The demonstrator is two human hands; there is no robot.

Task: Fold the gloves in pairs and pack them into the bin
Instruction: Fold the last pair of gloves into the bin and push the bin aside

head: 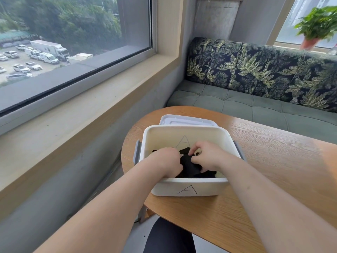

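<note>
On the wooden surface [273, 161], toward its 9 o'clock end, sat the white bin [164, 187]. Inside lay the black gloves [189, 168], which looked soft, light and floppy, best gathered in a bunch. The left hand [167, 159] gripped them from 9 o'clock and the right hand [206, 156] pinched from 3. A handwritten "A" [187, 189] marked the bin's near wall.

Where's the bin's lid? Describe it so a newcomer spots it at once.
On the wooden table, find the white bin marked A. The lid shows just beyond its far wall: pale grey, ridged, unlike the deep white bin.
</note>
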